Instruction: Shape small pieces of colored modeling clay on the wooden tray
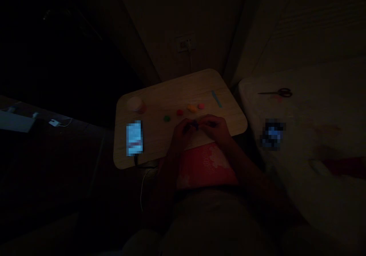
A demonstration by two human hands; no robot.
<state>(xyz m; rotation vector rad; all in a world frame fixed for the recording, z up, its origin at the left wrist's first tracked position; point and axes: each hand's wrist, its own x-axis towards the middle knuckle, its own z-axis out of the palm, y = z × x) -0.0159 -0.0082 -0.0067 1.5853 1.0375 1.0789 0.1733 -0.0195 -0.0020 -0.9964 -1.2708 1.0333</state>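
Observation:
My left hand [182,131] and my right hand [215,127] meet over the near edge of a small wooden table [154,141]. Between their fingertips is a small dark blue lump [195,124], pinched from both sides. It looks like modelling clay, but the dim light hides its exact shape. Just beyond my hands lie a green lump [167,118], a red lump [180,112], an orange-yellow lump [192,108] and a pink lump [201,106], set in a loose row.
A lit phone [134,138] lies on the table's left, below a pale round container [135,104]. A flat teal strip [216,99] is at the right. Scissors [276,93] rest on the pale surface beside the table. A wall socket [185,44] has a cord plugged in.

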